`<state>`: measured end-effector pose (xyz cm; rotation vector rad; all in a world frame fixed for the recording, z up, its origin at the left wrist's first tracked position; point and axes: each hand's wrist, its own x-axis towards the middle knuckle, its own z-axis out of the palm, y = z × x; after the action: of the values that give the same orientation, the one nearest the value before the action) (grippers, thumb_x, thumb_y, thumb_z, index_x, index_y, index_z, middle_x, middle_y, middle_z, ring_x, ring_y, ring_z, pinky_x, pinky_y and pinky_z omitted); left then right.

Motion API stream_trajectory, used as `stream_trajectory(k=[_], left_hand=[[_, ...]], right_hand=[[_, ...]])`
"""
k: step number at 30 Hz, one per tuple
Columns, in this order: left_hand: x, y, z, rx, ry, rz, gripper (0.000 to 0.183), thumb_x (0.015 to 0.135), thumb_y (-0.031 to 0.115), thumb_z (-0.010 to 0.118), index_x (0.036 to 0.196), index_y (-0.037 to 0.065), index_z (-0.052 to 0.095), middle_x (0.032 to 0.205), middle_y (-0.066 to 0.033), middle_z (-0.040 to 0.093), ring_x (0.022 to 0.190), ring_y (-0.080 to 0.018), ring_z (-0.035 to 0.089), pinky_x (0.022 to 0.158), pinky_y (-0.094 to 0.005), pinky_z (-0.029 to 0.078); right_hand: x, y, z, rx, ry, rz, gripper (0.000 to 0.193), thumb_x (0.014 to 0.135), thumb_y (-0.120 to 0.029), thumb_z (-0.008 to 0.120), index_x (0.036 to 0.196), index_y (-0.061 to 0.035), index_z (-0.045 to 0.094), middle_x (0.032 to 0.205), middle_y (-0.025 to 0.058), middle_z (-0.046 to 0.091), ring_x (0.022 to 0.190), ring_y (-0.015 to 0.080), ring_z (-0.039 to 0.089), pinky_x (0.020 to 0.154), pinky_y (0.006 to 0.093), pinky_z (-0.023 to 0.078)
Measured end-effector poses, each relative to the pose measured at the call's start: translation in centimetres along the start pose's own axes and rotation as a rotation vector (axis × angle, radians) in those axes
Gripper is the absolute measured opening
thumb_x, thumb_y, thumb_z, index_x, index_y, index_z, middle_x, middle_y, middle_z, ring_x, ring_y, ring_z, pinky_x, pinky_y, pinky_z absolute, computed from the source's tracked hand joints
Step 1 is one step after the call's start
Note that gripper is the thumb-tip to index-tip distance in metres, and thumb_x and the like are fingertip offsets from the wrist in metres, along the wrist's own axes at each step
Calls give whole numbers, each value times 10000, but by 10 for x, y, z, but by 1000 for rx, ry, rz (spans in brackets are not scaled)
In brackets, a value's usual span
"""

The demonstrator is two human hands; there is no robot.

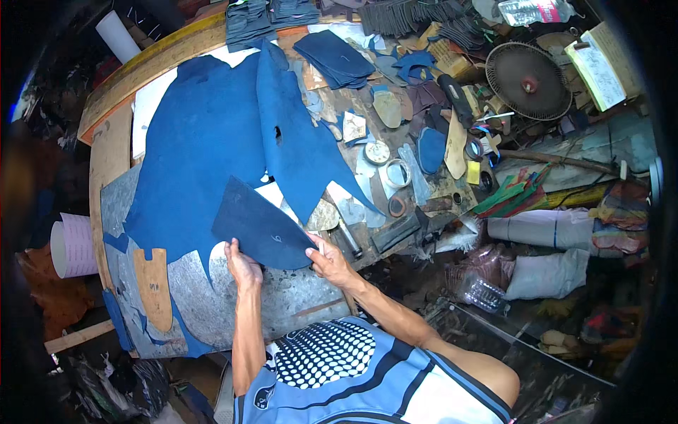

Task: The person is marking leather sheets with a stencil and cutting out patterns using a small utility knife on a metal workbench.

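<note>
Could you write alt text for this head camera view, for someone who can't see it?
Seen from above, a person's left hand and right hand hold a dark blue cut piece over a metal-covered workbench, beside a large blue leather hide. A tan sole-shaped template lies to the left; tools, scraps and a small fan crowd the right.

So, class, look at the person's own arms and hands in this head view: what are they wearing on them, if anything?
Both forearms are bare right up to the shoulders. The left hand and right hand have no gloves, and no watch, ring or bracelet shows. The only clothing is a sleeveless light-blue jersey with dark trim, white side panels and a white-dotted dark patch on the chest.
</note>
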<state>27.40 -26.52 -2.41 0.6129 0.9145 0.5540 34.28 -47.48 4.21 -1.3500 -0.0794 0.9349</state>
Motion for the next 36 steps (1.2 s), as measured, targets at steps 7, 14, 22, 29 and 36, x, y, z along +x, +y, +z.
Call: stream_trajectory(k=[7, 14, 22, 29, 36], left_hand=[[10, 32, -1, 420, 124, -1, 624, 981, 282, 550, 1505, 133, 246, 1250, -113, 480, 1165, -186, 471, 1031, -384, 388], [17, 56, -13, 650, 48, 435, 561, 1021, 208, 450, 1516, 84, 218, 1357, -148, 493, 1237, -251, 485, 1042, -395, 384], [20, 50, -28, 1682, -60, 878, 397, 983, 187, 497, 1326, -12, 517, 1445, -225, 426, 1384, -398, 328, 1129, -496, 265], [18, 49, -29, 1756, -82, 937, 350, 968, 179, 528, 1273, 15, 576, 1414, -130, 506, 1378, -385, 348, 1112, -520, 270], [16, 50, -39, 1654, -112, 991, 290, 948, 177, 567, 1182, 23, 640, 1321, -116, 590, 1321, -370, 434, 1105, -502, 284]], right_hand=[[0, 19, -3, 1, 26, 55, 503, 990, -117, 489, 1469, -38, 358, 903, 30, 503, 740, 117, 441, 660, 264, 361], [11, 51, -5, -309, 117, -120, 511, 973, -153, 493, 1430, 41, 373, 1387, 248, 494, 1317, 324, 453, 1089, 362, 333], [5, 38, 2, -518, 188, -65, 563, 992, -242, 475, 1473, 0, 311, 1388, 322, 456, 1324, 406, 431, 1084, 400, 334], [7, 48, 0, -428, 178, -118, 548, 987, -213, 481, 1458, 21, 328, 1391, 307, 459, 1331, 382, 427, 1096, 393, 320], [3, 49, 5, -431, 188, -77, 526, 983, -209, 488, 1434, 34, 368, 1389, 300, 463, 1338, 373, 420, 1099, 386, 320]])
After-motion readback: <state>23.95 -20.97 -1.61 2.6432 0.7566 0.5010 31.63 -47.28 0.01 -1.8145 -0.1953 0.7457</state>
